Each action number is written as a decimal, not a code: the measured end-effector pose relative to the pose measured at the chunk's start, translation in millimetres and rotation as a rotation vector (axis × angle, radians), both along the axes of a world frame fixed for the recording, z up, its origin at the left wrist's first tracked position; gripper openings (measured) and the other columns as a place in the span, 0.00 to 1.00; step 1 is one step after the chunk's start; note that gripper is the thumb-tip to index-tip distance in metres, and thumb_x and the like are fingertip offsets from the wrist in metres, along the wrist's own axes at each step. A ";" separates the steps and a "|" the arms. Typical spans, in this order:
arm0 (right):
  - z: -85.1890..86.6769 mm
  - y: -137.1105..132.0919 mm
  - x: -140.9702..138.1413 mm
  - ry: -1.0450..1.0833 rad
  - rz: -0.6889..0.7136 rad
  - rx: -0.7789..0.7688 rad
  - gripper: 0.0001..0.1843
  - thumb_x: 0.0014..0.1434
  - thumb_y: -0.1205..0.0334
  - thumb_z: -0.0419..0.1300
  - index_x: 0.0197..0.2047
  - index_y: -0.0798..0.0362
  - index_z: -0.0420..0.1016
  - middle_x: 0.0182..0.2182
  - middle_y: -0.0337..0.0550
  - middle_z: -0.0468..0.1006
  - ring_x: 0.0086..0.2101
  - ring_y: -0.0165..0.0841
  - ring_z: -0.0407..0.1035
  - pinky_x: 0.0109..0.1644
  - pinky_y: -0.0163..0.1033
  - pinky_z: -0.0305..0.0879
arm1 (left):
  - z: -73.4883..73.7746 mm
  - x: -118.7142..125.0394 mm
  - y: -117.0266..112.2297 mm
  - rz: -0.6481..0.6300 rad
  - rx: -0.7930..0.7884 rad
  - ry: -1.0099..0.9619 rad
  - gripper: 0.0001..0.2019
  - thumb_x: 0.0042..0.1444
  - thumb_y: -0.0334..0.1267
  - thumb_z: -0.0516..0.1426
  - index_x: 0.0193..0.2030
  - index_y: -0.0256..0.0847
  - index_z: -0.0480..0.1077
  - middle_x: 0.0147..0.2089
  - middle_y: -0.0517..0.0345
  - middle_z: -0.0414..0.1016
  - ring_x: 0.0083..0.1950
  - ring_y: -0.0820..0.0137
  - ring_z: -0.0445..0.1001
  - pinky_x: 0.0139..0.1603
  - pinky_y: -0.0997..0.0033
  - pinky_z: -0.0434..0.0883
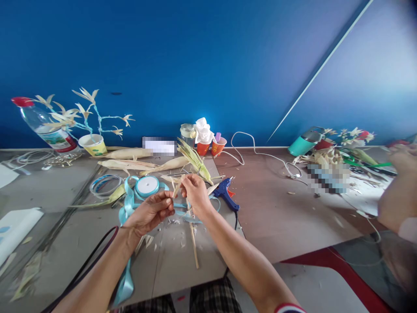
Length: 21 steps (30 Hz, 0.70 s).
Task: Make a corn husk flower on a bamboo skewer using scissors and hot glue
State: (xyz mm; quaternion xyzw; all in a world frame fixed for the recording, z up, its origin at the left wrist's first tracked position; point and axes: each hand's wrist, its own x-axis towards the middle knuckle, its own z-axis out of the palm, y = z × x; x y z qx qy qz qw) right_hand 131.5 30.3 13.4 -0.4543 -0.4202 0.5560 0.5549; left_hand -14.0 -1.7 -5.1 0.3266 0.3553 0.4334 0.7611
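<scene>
My left hand and my right hand meet over the grey table, both pinching a small pale corn-husk piece. Fingers of both hands are closed on it. A thin wooden stick lies on the table just below my right wrist. A roll of light blue ribbon sits just behind my left hand, its loose ribbon trailing down off the table's front edge. A blue glue gun lies just right of my right hand.
Corn husks and cobs lie behind the ribbon. A plastic bottle and a paper cup with a husk-flower branch stand at back left. Orange cups and a jar are at back centre. Another person's arm works at right.
</scene>
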 end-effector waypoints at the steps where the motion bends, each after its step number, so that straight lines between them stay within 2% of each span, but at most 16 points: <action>1: 0.2 -0.1 0.0 0.000 -0.001 -0.001 0.07 0.51 0.60 0.55 0.26 0.53 0.62 0.19 0.32 0.67 0.16 0.22 0.58 0.19 0.29 0.51 | -0.8 -0.2 0.1 0.004 -0.002 -0.001 0.12 0.42 0.35 0.68 0.33 0.38 0.73 0.21 0.64 0.71 0.18 0.83 0.61 0.33 0.74 0.67; 7: 1.2 -0.6 0.2 0.051 0.004 -0.002 0.08 0.50 0.60 0.57 0.25 0.53 0.63 0.19 0.33 0.67 0.16 0.22 0.57 0.20 0.30 0.50 | -3.4 -0.3 1.6 0.038 -0.002 0.025 0.11 0.42 0.33 0.68 0.32 0.38 0.73 0.21 0.64 0.70 0.21 0.80 0.66 0.33 0.74 0.68; 12: 2.2 -0.7 1.1 0.079 0.015 -0.018 0.10 0.51 0.58 0.58 0.24 0.54 0.64 0.19 0.33 0.68 0.16 0.21 0.56 0.20 0.30 0.51 | -1.2 1.5 1.5 0.083 -0.005 0.055 0.13 0.39 0.33 0.69 0.33 0.37 0.73 0.22 0.63 0.71 0.23 0.78 0.69 0.28 0.77 0.65; 16: -1.5 -0.5 2.5 0.151 0.017 -0.022 0.10 0.52 0.55 0.57 0.26 0.54 0.65 0.23 0.35 0.71 0.16 0.22 0.59 0.21 0.31 0.53 | -1.0 2.1 2.4 0.136 0.025 0.065 0.13 0.39 0.33 0.69 0.32 0.37 0.73 0.22 0.63 0.70 0.24 0.78 0.69 0.27 0.79 0.65; 21: -9.7 -4.9 0.2 0.113 0.108 -0.045 0.07 0.46 0.62 0.60 0.30 0.54 0.68 0.23 0.32 0.69 0.17 0.21 0.58 0.21 0.29 0.54 | -2.4 0.7 4.6 0.221 0.045 0.064 0.14 0.38 0.33 0.69 0.33 0.37 0.73 0.23 0.63 0.71 0.25 0.78 0.70 0.31 0.78 0.67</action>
